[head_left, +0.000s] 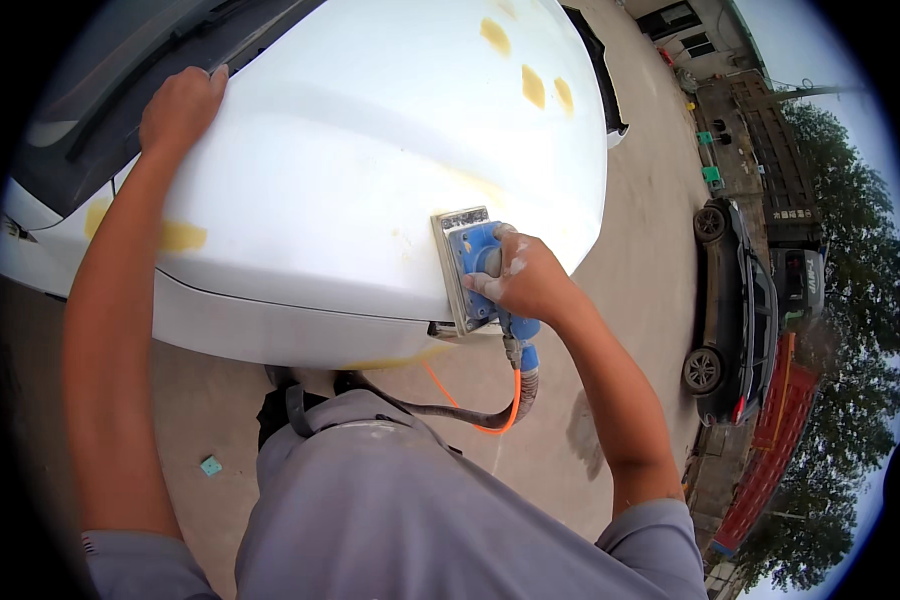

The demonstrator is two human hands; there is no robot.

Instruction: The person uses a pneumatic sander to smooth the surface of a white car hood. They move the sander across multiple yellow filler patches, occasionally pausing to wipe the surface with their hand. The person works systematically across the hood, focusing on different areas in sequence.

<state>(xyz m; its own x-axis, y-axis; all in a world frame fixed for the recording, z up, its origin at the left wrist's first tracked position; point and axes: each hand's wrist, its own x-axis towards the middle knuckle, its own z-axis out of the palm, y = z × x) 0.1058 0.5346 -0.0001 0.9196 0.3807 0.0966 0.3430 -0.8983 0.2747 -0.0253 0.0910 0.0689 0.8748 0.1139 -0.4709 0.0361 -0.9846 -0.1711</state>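
Observation:
My right hand (515, 268) grips a blue rectangular sander (465, 240), dusty and pale on its base, lying on the white car hood (350, 150) near the side edge. An orange air line (510, 410) and a dark ribbed hose (460, 412) run down from the tool. My left hand (185, 108) holds the hood's rear edge beside the dark windscreen (90, 110), fingers curled over it. Yellowish patches (533, 88) dot the white paint, with another (180, 236) below my left hand.
Grey concrete ground (630, 250) surrounds the car, with a small green piece (211, 465) lying on it. To the right stand a dark car (730, 310), a red truck body (770, 440), trees (835, 270) and a building (690, 35).

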